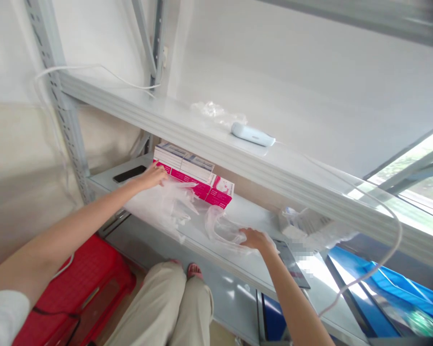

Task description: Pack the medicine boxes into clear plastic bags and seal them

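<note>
White sleeve (5, 315) leads into the left arm (68, 230), stretched straight toward the stacked boxes (201, 189) on the shelf (252, 210). The left hand (154, 175), palm down with fingers loosely bent, reaches the boxes' left end over the clear plastic (147, 204); I cannot tell whether it grips. Clear plastic spreads crumpled before the boxes. Nearer than the boxes and to their right, the right hand (258, 239) points inward, half-curled fingers touching the plastic, their hold unclear.
</note>
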A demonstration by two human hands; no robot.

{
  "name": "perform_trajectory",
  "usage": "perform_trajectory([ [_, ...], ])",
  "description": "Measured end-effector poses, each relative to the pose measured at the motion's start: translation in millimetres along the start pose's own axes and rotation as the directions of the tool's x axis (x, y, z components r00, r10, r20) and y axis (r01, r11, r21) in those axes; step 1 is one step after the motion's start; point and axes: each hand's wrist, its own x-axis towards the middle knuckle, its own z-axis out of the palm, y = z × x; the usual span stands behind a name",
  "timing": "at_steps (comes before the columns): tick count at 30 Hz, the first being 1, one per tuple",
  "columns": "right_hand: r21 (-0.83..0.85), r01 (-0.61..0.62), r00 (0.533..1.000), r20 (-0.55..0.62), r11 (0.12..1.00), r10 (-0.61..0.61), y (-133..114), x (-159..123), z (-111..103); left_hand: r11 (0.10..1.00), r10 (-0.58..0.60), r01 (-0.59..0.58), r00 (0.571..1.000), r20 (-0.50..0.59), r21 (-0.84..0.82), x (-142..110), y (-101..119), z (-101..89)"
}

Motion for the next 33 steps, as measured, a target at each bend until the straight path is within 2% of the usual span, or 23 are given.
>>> perform_trajectory([
  [4, 0.054, 0.001, 1.0, -0.008, 0.999, -0.001, 4.5, 1.3, 2.9, 0.99, -0.123, 0.118, 0.991, 0.061, 0.075, 32.1, -21.5, -0.5],
  [7, 0.109, 0.011, 0.999, -0.049, 0.994, -0.006, 7.3, 4.5, 7.8, 0.987, -0.159, 0.16, 0.973, 0.168, 0.008, 45.3, -26.4, 8.8],
  [9, 0.149, 0.002, 0.996, -0.093, 0.989, 0.012, 6.8, 7.1, 9.3, 0.984, -0.155, 0.169, 0.969, 0.194, -0.056, 45.9, -23.0, 15.4],
  [13, 0.13, -0.03, 0.992, -0.116, 0.991, 0.045, -0.9, 7.5, 3.1, 0.975, -0.199, 0.207, 0.975, 0.103, -0.078, 36.0, -7.3, 17.3],
  [16, 0.123, -0.006, 0.991, -0.129, 0.992, 0.022, -9.2, 4.4, -5.0, 0.97, -0.238, 0.236, 0.971, -0.037, -0.054, 29.9, 5.2, 10.4],
  [18, 0.132, 0.0, 0.991, -0.131, 0.991, 0.017, -14.5, 2.1, -8.4, 0.975, -0.221, 0.217, 0.966, -0.131, -0.046, 28.5, 13.5, 4.3],
  [21, 0.147, 0.005, 0.993, -0.113, 0.989, 0.012, -20.4, -2.5, -9.7, 0.984, -0.165, 0.154, 0.977, -0.136, -0.084, 27.8, 34.3, -8.2],
  [23, 0.156, 0.005, 0.994, -0.106, 0.988, 0.012, -23.1, -7.0, -8.7, 0.993, -0.085, 0.07, 0.984, -0.154, -0.1, 24.8, 63.7, -19.3],
  [24, 0.16, 0.007, 0.994, -0.108, 0.987, 0.011, -24.2, -9.4, -7.9, 0.996, -0.002, -0.016, 0.981, -0.195, -0.091, 21.3, 85.6, -25.4],
  [25, 0.164, 0.009, 0.994, -0.113, 0.986, 0.01, -25.3, -11.8, -7.0, 0.988, 0.118, -0.141, 0.959, -0.257, -0.07, 16.1, 112.9, -31.3],
  [26, 0.167, 0.012, 0.993, -0.119, 0.986, 0.008, -26.6, -13.9, -5.9, 0.952, 0.275, -0.303, 0.908, -0.315, -0.041, 9.1, 145.2, -36.7],
  [27, 0.17, 0.013, 0.992, -0.125, 0.985, 0.008, -28.0, -15.8, -4.8, 0.86, 0.476, -0.511, 0.806, -0.351, -0.007, 0.7, 181.5, -41.2],
  [28, 0.173, 0.012, 0.992, -0.127, 0.985, 0.01, -29.6, -17.2, -3.7, 0.711, 0.666, -0.703, 0.668, -0.331, 0.01, -8.3, 219.9, -44.5],
  [29, 0.174, 0.011, 0.992, -0.128, 0.985, 0.012, -31.2, -18.3, -2.6, 0.544, 0.801, -0.839, 0.515, -0.305, 0.01, -16.8, 258.3, -46.0],
  [30, 0.17, 0.012, 0.991, -0.131, 0.985, 0.011, -32.8, -19.0, -1.7, 0.441, 0.865, -0.898, 0.423, -0.268, 0.005, -23.5, 294.1, -45.3],
  [31, 0.163, 0.016, 0.991, -0.135, 0.986, 0.007, -34.3, -19.6, -0.8, 0.437, 0.873, -0.9, 0.425, -0.239, -0.003, -27.1, 324.9, -42.1],
  [32, 0.153, 0.021, 0.99, -0.14, 0.988, 0.001, -35.6, -20.1, 0.1, 0.509, 0.839, -0.861, 0.499, -0.218, -0.013, -27.0, 348.7, -36.2],
  [33, 0.142, 0.025, 0.989, -0.145, 0.99, -0.005, -36.5, -20.6, 1.0, 0.616, 0.771, -0.787, 0.61, -0.181, -0.029, -22.8, 364.5, -27.7],
])
